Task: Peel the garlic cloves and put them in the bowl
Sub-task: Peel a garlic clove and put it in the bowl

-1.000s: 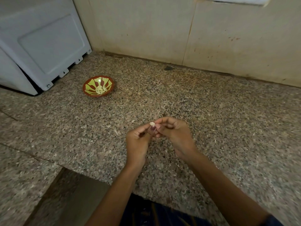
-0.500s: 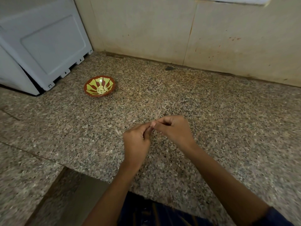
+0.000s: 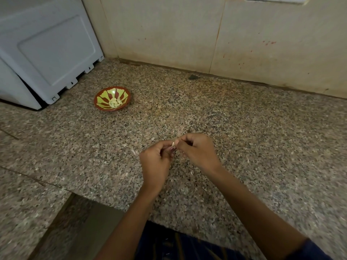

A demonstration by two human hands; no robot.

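Head view: my left hand (image 3: 155,164) and right hand (image 3: 197,150) both pinch one small pale garlic clove (image 3: 173,145); red-and-yellow patterned bowl (image 3: 102,96), toward the speckled granite counter's (image 3: 244,128) far-left corner, holds peeled cloves (image 3: 115,103).

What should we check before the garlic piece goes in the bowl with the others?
1. Clove held firmly: ok. The left hand and right hand both pinch the garlic clove.
2. Skin fully off: not ok. Purplish skin shows near its lower end.
3. Bowl within reach: ok, probably. The bowl sits to the left, farther back on the counter.
4. Room in bowl: ok. The peeled cloves cover only its middle.
5. Path to bowl: ok. Only bare counter lies between.
6. More unpeeled cloves waiting: cannot tell.
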